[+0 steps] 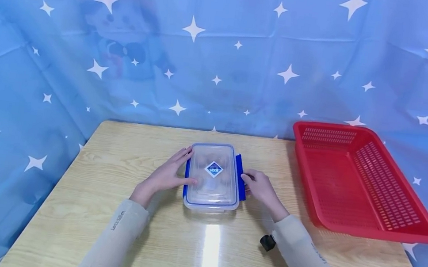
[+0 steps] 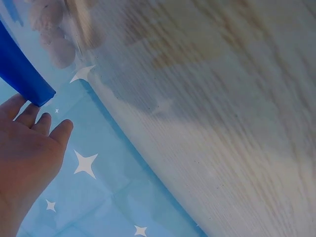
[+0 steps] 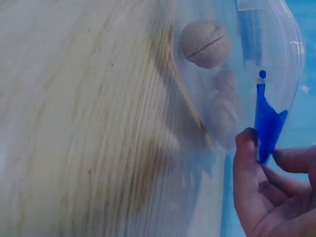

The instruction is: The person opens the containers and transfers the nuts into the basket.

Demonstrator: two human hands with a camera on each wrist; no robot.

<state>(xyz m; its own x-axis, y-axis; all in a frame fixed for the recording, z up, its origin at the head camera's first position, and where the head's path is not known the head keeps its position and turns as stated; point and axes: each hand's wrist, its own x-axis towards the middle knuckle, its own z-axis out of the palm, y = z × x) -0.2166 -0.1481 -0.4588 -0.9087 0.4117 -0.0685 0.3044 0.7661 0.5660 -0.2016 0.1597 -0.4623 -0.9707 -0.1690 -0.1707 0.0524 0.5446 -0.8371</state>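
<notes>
A clear plastic food container [image 1: 212, 195] with a blue-edged lid and a diamond label lies flat on the wooden table. Through its wall, several round tan walnuts [image 3: 206, 43] show. My left hand [image 1: 169, 174] rests against the container's left side, its fingers at the blue latch [image 2: 24, 69] there and its thumb laid over the lid. On the right side, a long blue latch [image 1: 240, 179] stands out from the lid. My right hand [image 1: 261, 186] pinches this latch's edge between thumb and fingers, plainly visible in the right wrist view.
A large red plastic basket [image 1: 312, 197] with perforated walls stands at the table's right side. Behind the table hangs a blue curtain [image 1: 220, 85] with white stars. A small black device [image 1: 267, 242] is at the right sleeve.
</notes>
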